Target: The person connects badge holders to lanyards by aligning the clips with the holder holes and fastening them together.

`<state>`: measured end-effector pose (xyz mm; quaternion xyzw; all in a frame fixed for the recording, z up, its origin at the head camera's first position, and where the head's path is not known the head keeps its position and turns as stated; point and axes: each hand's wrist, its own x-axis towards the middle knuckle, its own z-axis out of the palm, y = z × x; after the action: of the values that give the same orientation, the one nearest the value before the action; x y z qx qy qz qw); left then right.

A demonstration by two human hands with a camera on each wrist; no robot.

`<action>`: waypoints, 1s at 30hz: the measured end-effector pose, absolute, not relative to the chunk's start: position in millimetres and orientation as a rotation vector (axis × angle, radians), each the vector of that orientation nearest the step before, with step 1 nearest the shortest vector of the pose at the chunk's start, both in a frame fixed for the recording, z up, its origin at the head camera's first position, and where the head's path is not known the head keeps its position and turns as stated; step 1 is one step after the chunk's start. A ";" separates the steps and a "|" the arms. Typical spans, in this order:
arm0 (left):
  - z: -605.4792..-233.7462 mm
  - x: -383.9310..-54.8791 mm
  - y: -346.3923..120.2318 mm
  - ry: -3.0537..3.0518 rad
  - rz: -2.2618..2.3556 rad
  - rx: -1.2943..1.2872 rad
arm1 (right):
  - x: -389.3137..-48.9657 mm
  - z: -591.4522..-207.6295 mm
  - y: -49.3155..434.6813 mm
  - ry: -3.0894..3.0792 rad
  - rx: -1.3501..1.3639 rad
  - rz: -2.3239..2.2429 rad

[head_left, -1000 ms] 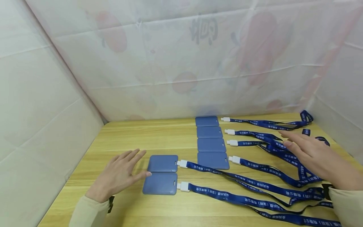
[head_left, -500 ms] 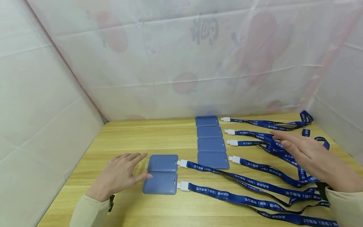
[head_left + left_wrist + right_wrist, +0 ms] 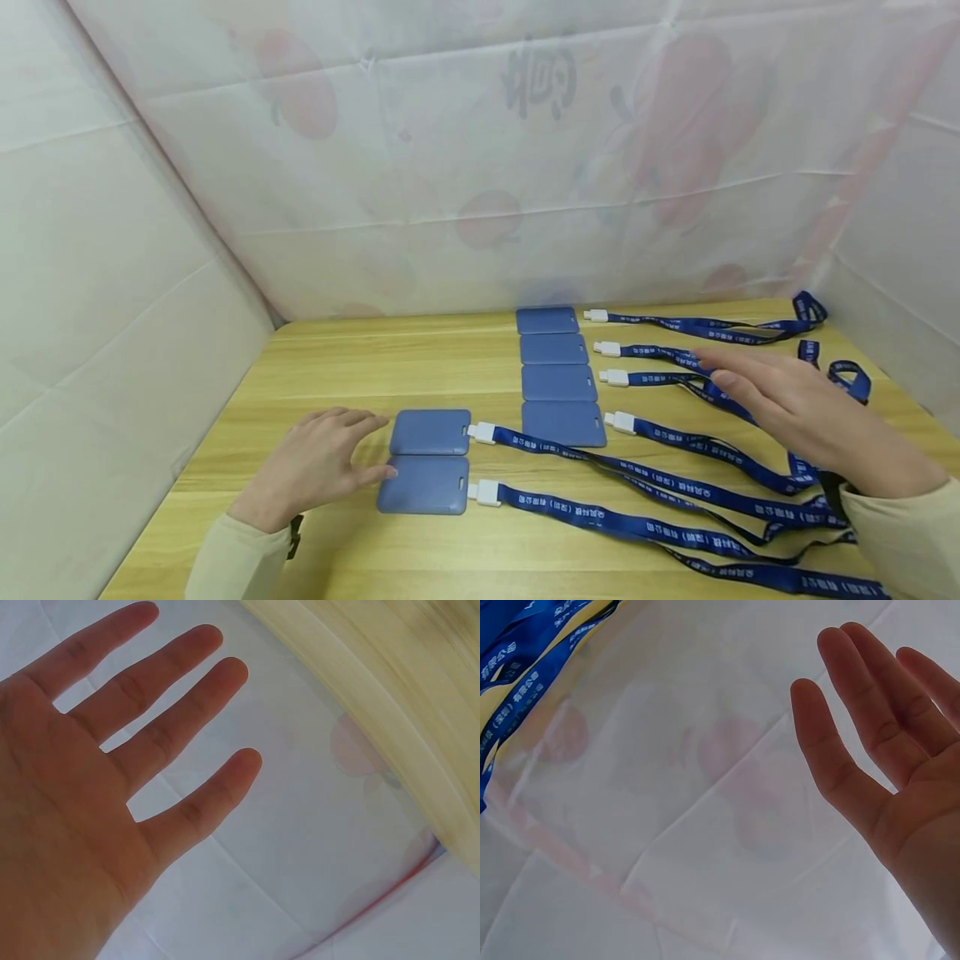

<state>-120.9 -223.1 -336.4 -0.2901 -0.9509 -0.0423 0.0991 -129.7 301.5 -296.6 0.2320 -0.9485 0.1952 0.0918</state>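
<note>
My left hand [image 3: 315, 462] is just left of two blue card holders, its thumb tip overlapping the near holder [image 3: 423, 485] in the head view. Behind that one lies the other holder [image 3: 431, 432]. In the left wrist view the fingers [image 3: 180, 682] are spread, with nothing in them. My right hand [image 3: 806, 408] hovers over the blue printed lanyards on the right and hides part of them. Its fingers [image 3: 877, 705] are extended and hold nothing in the right wrist view. White clips of two lanyards [image 3: 562, 446] [image 3: 622, 525] lie at the slots of the two near holders.
A column of several more card holders [image 3: 558, 382] lies at the back middle. Beside it, lanyards with white clips [image 3: 615, 378] stretch right, their straps [image 3: 742, 454] partly crossing. A pale printed cloth [image 3: 420, 167] hangs behind the wooden table [image 3: 360, 358] and along both sides.
My right hand has drifted left over the lanyards, uncovering a strap loop at the far right. The left hand has barely shifted, its fingers bending slightly. Holders and lanyards stay in place.
</note>
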 end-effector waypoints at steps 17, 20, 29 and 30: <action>-341.0 -122.0 -222.8 -2.752 -0.109 -0.956 | -128.7 -293.9 274.3 -2.786 0.761 0.402; -341.3 -122.1 -222.4 -2.750 -0.123 -0.984 | -129.4 -294.9 270.8 -2.740 0.803 0.369; -343.6 -125.6 -219.2 -2.732 -0.126 -1.042 | -131.3 -300.6 262.2 -2.570 0.954 0.345; -343.8 -125.9 -218.9 -2.730 -0.126 -1.045 | -131.5 -301.5 261.3 -2.547 0.971 0.336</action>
<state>-125.9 -218.9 -343.8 -0.3551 -0.9276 -0.0430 0.1078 -131.5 261.3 -301.5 0.3466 -0.9094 0.1199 0.1962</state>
